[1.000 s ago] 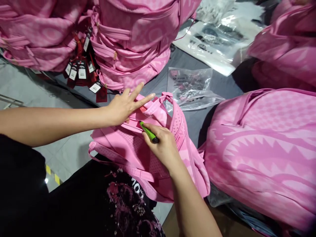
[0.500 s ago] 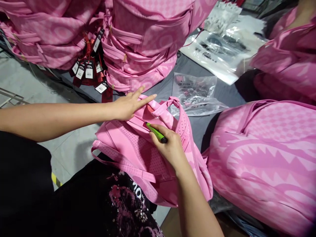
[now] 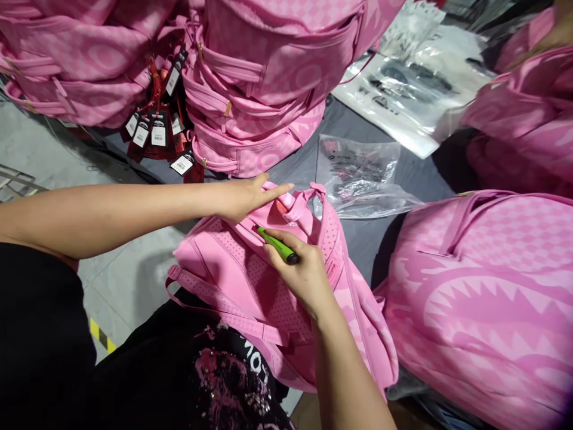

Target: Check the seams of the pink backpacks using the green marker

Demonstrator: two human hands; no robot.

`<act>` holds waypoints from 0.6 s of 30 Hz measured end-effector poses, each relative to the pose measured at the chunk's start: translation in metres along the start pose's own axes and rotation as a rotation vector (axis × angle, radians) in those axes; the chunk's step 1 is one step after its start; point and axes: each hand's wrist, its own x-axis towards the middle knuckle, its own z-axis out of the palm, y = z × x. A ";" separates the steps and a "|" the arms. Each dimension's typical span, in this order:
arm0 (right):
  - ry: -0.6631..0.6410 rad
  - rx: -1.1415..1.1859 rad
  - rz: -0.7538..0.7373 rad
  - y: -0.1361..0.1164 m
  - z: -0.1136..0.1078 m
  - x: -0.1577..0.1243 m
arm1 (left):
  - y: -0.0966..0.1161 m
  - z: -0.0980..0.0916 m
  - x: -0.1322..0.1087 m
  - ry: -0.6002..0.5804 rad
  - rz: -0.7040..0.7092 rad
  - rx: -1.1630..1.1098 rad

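Note:
A pink backpack lies in front of me with its dotted back panel and straps up. My left hand rests across its top edge, the visible fingers stretched out and spread. In my right hand is a slim green-handled tool with a black end, gripped between thumb and fingers. Its front end points at a seam near the top of the back panel, close to my left hand; its exact kind is unclear. A small red label shows beside the carrying loop.
Stacked pink backpacks stand ahead, with black hang tags at their left. Clear plastic bags lie on the grey cloth. Another pink backpack sits at right. A person's arm reaches in at the upper right.
The tool's front end has shifted slightly left along the seam in my right hand. My left hand keeps its place on the bag. The whole view has shifted a little.

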 end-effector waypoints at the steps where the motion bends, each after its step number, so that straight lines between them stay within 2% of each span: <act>1: -0.004 0.009 0.008 0.000 0.003 0.002 | -0.002 0.000 0.000 -0.001 0.010 -0.012; 9: 0.035 -0.050 -0.048 0.005 0.015 0.010 | -0.007 0.010 0.005 0.054 0.003 -0.057; 18: 0.115 -0.136 -0.051 0.003 0.019 0.009 | 0.004 0.001 0.004 -0.007 -0.068 -0.055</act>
